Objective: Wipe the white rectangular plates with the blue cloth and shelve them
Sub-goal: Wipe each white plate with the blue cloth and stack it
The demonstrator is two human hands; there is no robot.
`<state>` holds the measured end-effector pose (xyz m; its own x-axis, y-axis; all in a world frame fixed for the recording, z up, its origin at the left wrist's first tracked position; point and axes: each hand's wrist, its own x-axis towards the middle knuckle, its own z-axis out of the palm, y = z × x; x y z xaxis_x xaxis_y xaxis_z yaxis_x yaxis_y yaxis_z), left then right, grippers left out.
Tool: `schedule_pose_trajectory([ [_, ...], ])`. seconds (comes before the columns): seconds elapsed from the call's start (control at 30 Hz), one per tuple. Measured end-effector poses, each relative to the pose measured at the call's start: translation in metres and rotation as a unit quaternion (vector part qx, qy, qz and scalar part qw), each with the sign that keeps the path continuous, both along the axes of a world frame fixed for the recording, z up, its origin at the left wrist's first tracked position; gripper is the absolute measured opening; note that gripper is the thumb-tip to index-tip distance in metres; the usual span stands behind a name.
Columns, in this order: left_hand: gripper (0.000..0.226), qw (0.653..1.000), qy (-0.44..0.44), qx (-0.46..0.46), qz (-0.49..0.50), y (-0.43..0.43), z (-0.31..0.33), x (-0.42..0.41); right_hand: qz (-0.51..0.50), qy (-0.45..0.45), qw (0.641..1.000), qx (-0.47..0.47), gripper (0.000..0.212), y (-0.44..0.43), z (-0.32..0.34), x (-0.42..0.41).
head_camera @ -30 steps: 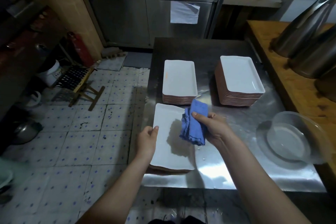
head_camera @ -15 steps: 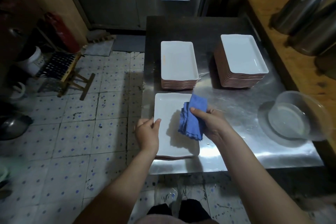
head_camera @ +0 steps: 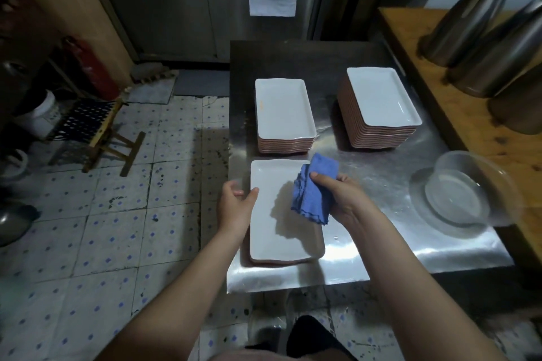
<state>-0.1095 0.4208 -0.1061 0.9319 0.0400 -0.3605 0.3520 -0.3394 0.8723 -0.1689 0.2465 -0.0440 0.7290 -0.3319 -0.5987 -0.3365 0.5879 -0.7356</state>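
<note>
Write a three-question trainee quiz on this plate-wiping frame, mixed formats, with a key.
1. True or false: the right hand holds the blue cloth.
2. The left hand grips the near plate at its: A) left edge B) right edge C) far edge.
3. Which is taller: the left stack or the right stack?
Key: 1 true; 2 A; 3 right stack.

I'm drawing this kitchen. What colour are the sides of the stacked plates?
Reddish-brown, below white tops; the right stack shows it best, head view.
</note>
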Motion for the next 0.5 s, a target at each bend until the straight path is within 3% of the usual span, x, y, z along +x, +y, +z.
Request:
schedule_pose_trajectory([
  [0.2,0.036,0.993,-0.083,-0.071,0.035,-0.006,0.039,0.044,-0.005,-0.027,0.999,-0.046,0.012,-0.018,0.021,0.026],
  [0.5,0.037,0.987,-0.129,-0.089,0.046,-0.050,0.064,0.118,0.051,-0.012,0.992,-0.118,0.009,-0.059,0.023,0.093],
])
